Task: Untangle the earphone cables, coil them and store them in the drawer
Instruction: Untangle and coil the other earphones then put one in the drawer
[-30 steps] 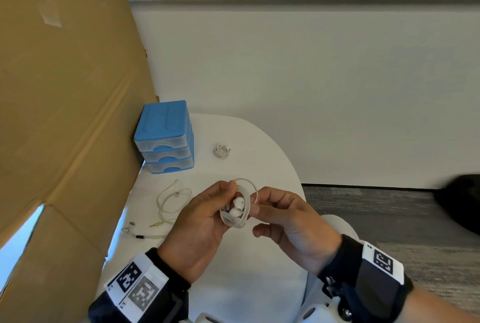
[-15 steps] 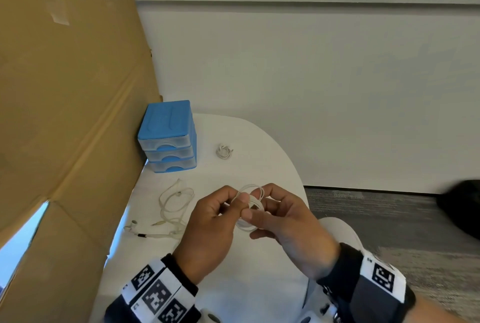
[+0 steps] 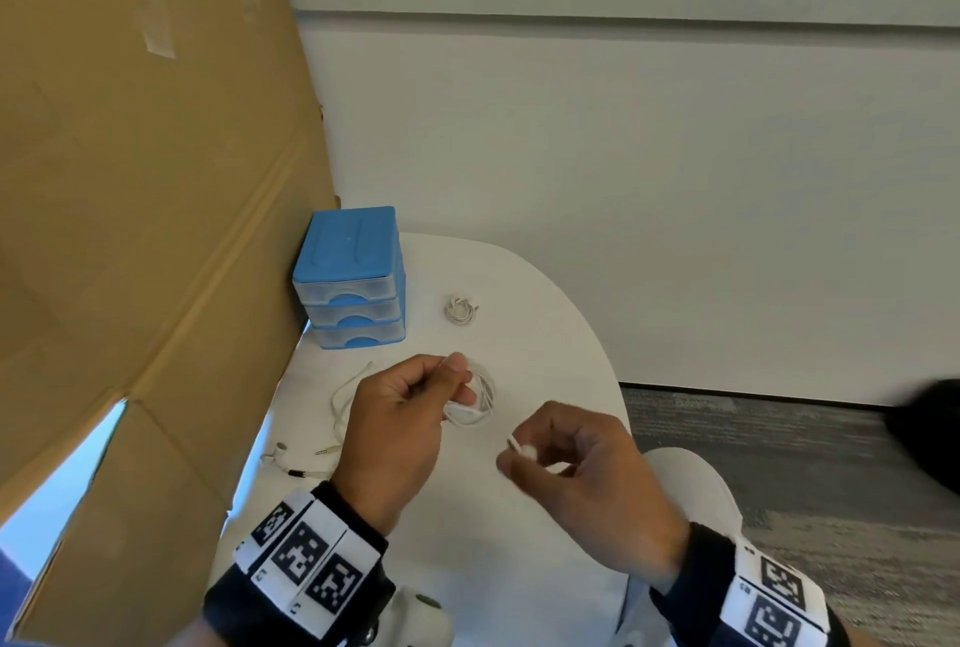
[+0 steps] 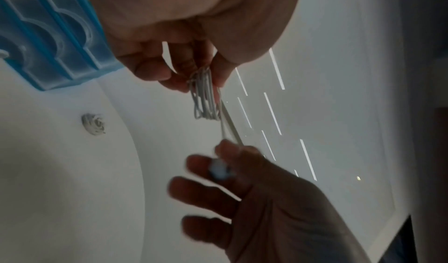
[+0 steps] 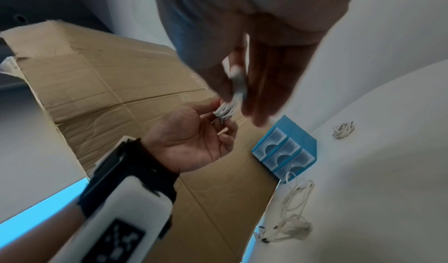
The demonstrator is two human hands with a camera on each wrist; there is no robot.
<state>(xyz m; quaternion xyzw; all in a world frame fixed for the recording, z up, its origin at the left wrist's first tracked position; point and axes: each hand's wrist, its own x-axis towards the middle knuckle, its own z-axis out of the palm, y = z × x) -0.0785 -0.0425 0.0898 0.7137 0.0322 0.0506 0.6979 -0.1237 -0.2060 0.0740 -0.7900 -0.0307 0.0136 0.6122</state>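
My left hand (image 3: 457, 378) pinches a coil of white earphone cable (image 3: 475, 399) above the white table (image 3: 540, 334). Lower right of it, my right hand (image 3: 519, 451) pinches the earbud end (image 3: 524, 449) of that same cable. In the left wrist view two short strands run from the coil (image 4: 204, 96) down to the earbuds (image 4: 219, 169) in my right hand's fingers. A blue three-drawer unit (image 3: 353, 282) stands at the table's back left, all drawers closed. A second earphone (image 3: 460, 311) lies coiled beside it. A third, loose cable (image 3: 343, 402) lies left of my left hand.
A big sheet of brown cardboard (image 3: 130, 178) leans along the table's left side, right behind the drawer unit. A white wall closes the back. Grey carpet (image 3: 779, 464) lies to the right, with a dark object (image 3: 930, 433) at the frame's edge.
My hands have drawn apart. The right hand has pulled the earbud end out of the coil, down and to the right, while the left hand keeps its hold on the coil.
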